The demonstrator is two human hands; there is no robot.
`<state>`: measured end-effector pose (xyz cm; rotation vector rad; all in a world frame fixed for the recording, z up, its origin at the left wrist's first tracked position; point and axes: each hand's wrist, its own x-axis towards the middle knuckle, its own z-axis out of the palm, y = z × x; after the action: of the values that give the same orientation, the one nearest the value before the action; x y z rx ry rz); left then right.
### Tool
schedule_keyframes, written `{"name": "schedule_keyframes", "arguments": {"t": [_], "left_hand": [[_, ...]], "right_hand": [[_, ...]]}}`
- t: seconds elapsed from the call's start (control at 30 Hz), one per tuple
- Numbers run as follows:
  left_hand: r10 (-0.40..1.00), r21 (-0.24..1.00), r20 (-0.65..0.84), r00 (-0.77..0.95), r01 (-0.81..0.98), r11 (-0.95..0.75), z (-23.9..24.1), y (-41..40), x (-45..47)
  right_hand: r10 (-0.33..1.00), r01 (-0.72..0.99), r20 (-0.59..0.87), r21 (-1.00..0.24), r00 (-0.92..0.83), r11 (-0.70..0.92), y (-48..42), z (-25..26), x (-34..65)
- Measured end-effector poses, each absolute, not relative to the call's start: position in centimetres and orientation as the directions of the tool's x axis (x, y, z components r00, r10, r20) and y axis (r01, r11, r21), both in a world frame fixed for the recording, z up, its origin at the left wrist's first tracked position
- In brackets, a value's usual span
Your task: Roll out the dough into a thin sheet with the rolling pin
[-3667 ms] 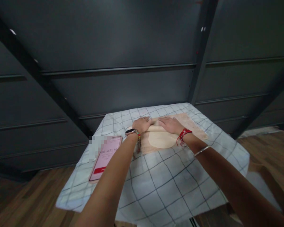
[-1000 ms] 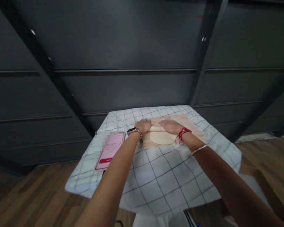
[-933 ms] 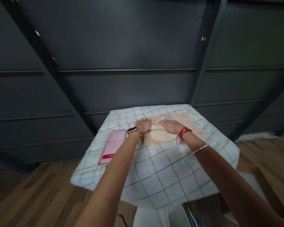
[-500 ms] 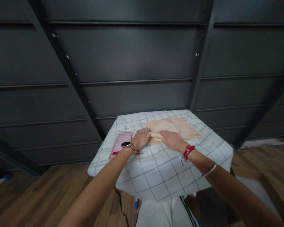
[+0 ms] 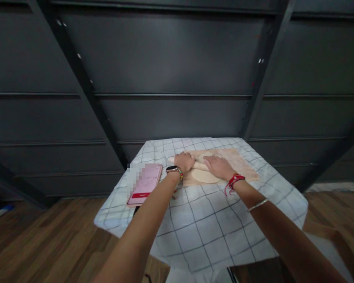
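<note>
Across the dough (image 5: 205,177), the left hand (image 5: 185,160) curls its fingers around the rolling pin (image 5: 200,166); the right hand (image 5: 220,167) rests open fingers on it; matching pressure keeps thickness even.

Dim wall (image 5: 165,59), brighter tablecloth (image 5: 200,220), soft detail, stretched edges

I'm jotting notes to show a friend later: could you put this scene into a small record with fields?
Left hand: on the rolling pin, toward its left end
Right hand: on the same pin, fingers extended
Under the pin: pale, flat, round sheet, apparently dough
Beneath the sheet: pinkish mat
Left of mat: phone, screen lit, partly pixelated
Left wrist: watch
Right wrist: red bracelet
Table cover: white checked cloth
</note>
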<state>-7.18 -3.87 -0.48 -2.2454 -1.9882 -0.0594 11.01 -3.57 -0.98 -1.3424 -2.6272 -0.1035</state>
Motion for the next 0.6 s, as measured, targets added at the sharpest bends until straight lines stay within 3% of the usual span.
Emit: {"name": "schedule_keyframes", "arguments": {"t": [0.37,0.6], "left_hand": [[1.000,0.146,-0.002,0.011,0.989,-0.010,-0.9,2.9,-7.4],[0.994,0.081,-0.022,0.107,0.991,-0.105,-0.9,2.2,-7.4]], "right_hand": [[0.757,0.767,0.212,-0.053,-0.618,0.640,3.2,-1.0,11.3],[0.714,0.711,0.139,-0.077,-0.687,0.699,2.4,-1.0,11.3]]}}
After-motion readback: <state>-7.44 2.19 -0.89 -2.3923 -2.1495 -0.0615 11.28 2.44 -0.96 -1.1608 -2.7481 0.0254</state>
